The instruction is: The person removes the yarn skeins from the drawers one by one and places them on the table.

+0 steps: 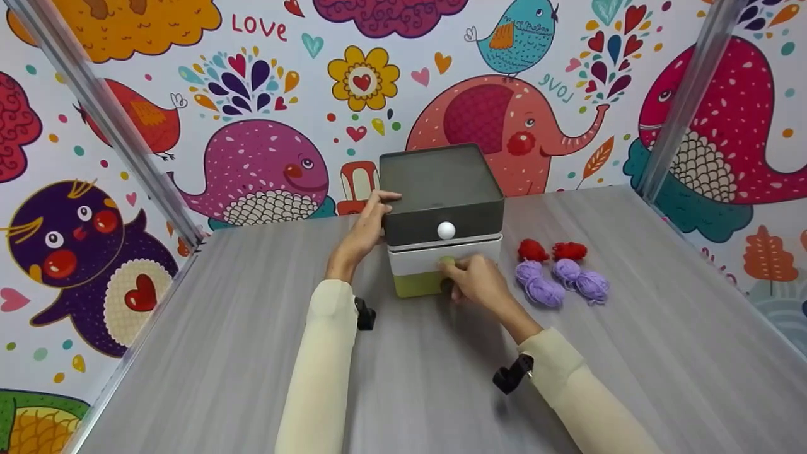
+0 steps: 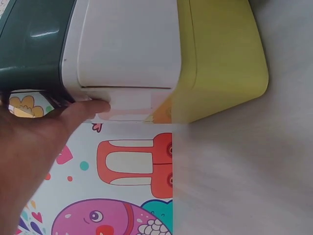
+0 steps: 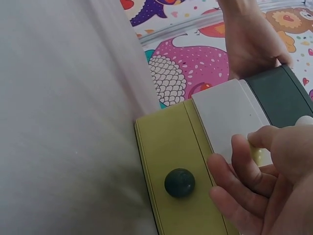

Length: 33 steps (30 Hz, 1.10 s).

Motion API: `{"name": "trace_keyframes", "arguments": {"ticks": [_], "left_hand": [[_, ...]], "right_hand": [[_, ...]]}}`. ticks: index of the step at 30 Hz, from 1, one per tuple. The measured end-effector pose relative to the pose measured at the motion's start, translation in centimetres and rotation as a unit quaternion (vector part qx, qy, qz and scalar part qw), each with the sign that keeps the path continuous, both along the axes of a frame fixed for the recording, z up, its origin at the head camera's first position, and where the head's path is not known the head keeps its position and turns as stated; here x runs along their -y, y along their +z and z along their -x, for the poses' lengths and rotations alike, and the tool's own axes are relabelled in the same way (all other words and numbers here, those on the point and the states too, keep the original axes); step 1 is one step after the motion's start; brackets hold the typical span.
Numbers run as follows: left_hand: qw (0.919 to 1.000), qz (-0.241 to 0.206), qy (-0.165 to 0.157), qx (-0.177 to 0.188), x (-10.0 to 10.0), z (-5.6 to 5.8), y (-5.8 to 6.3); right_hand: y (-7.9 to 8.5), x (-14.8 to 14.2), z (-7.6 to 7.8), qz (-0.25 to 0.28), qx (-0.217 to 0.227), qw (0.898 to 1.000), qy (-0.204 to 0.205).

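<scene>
A small three-tier drawer box (image 1: 441,176) stands on the table, with a dark green top tier, a white middle and a yellow-green bottom. My left hand (image 1: 365,232) rests against its left side, fingertips over the top rim. In the left wrist view the thumb (image 2: 95,107) presses on the side by the white tier. My right hand (image 1: 482,280) pinches the yellow-green knob (image 3: 256,154) of the white drawer (image 3: 230,115) between thumb and index finger. The other fingers are bent in front of the box. Below them sits the dark green knob (image 3: 179,183) of the bottom drawer.
Right of the box lie two purple yarn bundles (image 1: 539,285) and two red yarn bundles (image 1: 570,251). A white knob (image 1: 446,231) sticks out from the top tier. Behind the grey table (image 1: 252,353) rises a cartoon-printed wall (image 1: 403,113) with metal posts.
</scene>
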State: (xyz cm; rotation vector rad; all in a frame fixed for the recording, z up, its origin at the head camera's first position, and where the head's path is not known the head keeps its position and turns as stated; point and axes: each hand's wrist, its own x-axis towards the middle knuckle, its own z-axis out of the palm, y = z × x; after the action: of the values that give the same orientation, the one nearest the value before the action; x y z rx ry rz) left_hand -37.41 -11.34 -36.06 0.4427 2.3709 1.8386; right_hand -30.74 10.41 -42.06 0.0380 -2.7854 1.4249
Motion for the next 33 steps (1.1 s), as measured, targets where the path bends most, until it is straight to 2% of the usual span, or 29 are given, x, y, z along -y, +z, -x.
{"name": "trace_keyframes", "arguments": {"ticks": [8, 17, 28, 33], "left_hand": [[1.0000, -0.003, -0.002, -0.001, -0.1, 0.0, 0.0], [1.0000, 0.001, 0.001, -0.001, 0.1, -0.1, 0.1], [0.9999, 0.008, 0.009, 0.001, 0.1, -0.1, -0.1], [0.9999, 0.006, 0.007, -0.006, 0.0, 0.0, 0.0]], "right_hand": [[0.1, 0.1, 0.2, 0.009, 0.016, 1.000, -0.013], [-0.4, 0.5, 0.3, 0.075, 0.039, 0.996, -0.016], [-1.3, 0.7, 0.2, 0.129, 0.023, 0.991, -0.021], [-1.2, 0.4, 0.4, 0.137, 0.037, 0.990, -0.021]]}}
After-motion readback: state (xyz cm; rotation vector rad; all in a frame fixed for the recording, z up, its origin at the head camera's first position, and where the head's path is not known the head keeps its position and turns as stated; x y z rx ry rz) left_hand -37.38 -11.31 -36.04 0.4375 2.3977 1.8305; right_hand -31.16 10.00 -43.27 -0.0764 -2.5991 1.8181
